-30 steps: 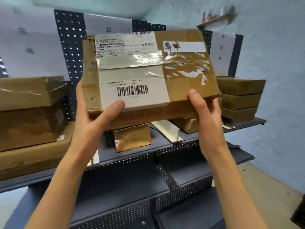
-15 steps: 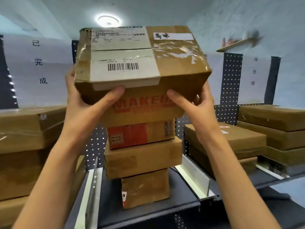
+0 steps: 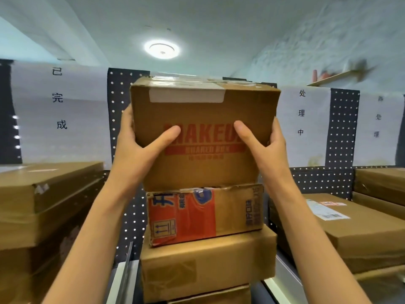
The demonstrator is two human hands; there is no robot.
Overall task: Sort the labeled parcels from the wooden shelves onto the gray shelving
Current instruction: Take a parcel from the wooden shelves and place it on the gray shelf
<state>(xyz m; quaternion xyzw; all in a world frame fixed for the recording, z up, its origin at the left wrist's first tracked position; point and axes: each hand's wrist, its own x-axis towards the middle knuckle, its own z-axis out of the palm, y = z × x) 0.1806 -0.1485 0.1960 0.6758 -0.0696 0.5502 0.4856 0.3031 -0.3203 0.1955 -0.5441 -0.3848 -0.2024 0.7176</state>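
Note:
A brown cardboard parcel with red "MAKEUP" print and a white label along its top edge rests on top of a stack in the middle bay of the gray shelving. My left hand grips its left side, thumb across the front. My right hand grips its right side the same way. Directly under it sits an orange-and-brown box, then a plain brown box, with another below, mostly hidden.
Flat brown boxes are stacked in the left bay and more flat boxes in the right bay. Metal dividers separate the bays. White signs with black characters hang on the perforated back panel. A ceiling lamp is overhead.
The parcel went from tilted in front of me, label facing up, to level on top of the middle stack. My view rose from the lower shelves to the upper shelf.

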